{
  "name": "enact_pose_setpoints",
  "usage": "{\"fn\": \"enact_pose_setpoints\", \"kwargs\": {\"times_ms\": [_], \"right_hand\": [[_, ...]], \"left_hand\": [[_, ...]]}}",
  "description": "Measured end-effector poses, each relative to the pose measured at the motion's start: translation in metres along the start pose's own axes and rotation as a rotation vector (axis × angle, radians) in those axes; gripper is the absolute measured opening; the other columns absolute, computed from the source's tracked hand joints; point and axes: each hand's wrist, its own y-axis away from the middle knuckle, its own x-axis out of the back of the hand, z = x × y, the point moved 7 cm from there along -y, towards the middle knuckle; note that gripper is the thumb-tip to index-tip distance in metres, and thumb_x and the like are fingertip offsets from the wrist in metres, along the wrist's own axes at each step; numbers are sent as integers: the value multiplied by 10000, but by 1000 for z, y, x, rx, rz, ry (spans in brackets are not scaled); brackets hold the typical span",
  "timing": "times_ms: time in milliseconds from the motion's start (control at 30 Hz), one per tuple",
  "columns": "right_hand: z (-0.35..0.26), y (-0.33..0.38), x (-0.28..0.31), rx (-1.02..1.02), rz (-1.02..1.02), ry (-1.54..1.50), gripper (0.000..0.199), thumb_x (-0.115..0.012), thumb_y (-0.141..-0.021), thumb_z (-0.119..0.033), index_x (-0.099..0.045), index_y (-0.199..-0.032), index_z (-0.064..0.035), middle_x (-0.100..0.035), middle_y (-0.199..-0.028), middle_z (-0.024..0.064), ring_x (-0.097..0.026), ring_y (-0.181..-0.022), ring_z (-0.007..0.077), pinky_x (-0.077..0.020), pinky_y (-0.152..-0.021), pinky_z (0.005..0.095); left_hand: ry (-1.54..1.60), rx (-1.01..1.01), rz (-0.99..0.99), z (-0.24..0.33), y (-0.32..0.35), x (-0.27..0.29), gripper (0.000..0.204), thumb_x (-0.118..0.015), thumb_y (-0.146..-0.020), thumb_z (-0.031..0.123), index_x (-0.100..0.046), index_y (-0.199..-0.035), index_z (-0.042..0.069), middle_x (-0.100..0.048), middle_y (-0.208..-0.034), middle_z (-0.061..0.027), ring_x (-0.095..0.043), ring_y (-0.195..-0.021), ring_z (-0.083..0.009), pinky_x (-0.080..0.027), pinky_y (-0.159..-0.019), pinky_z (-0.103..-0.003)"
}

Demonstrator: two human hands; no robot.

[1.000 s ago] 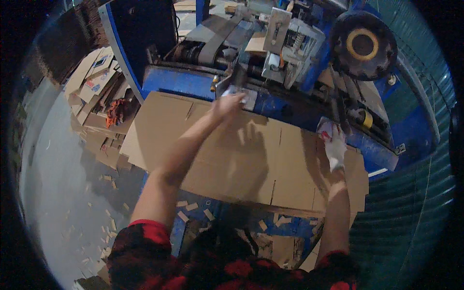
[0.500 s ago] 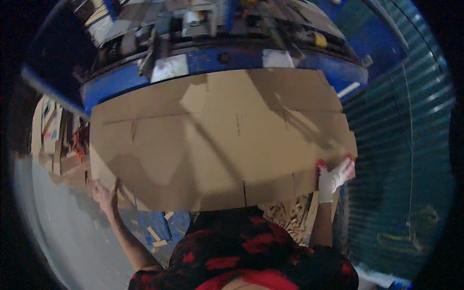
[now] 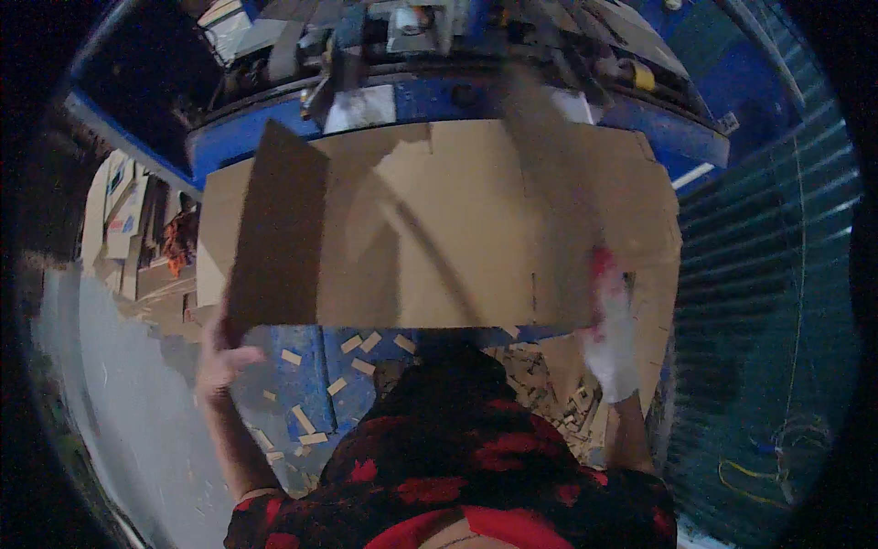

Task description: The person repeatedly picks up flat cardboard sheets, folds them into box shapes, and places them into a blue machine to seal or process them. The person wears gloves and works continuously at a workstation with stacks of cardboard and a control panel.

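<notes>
A large flat brown cardboard sheet (image 3: pixel 439 229) with cut slots lies across the front of a blue machine (image 3: pixel 439 91). Its left flap (image 3: pixel 274 229) is folded up and over. My bare left hand (image 3: pixel 219 361) holds the lower corner of that flap. My right hand (image 3: pixel 608 339), in a white and red glove, grips the sheet's lower right edge. More cardboard sheets lie beneath the top one at the right.
Small cardboard offcuts (image 3: pixel 357 352) litter the blue base and the floor in front of me. Stacks of flat cardboard (image 3: pixel 119 210) stand at the left. A teal corrugated metal wall (image 3: pixel 768 302) runs along the right. A grey floor (image 3: pixel 119 393) lies at the lower left.
The sheet lay flat with my left hand at its lower left corner; now the left flap is lifted and folded over toward the middle. My right hand stays on the right edge.
</notes>
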Motion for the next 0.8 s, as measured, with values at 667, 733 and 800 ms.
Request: {"fn": "enact_pose_setpoints", "kwargs": {"times_ms": [667,733,800], "right_hand": [[-19,-148,-76,702,106,457,511,-574,-734,-39,-575,-1228,-168,-511,-1250,106,-479,-1143,391,-409,-969,505],[-11,-168,-75,607,124,261,528,-582,-726,-41,-566,-1236,-176,-512,-1243,90,-477,-1150,390,-409,-974,505],[-9,-186,-84,674,113,349,535,-585,-721,-36,-562,-1236,-178,-512,-1241,86,-473,-1162,380,-401,-985,497]], "left_hand": [[-823,-773,319,54,-191,-129,613,-590,-723,-56,-502,-1318,57,-506,-1338,-165,-467,-1258,-339,-411,-1028,-405],[-766,-708,309,52,-206,-125,639,-581,-714,-82,-495,-1328,73,-501,-1343,-165,-459,-1266,-333,-410,-1029,-402],[-747,-670,268,48,-226,-126,640,-572,-722,-82,-489,-1335,84,-494,-1350,-164,-450,-1274,-328,-407,-1032,-398]]}}
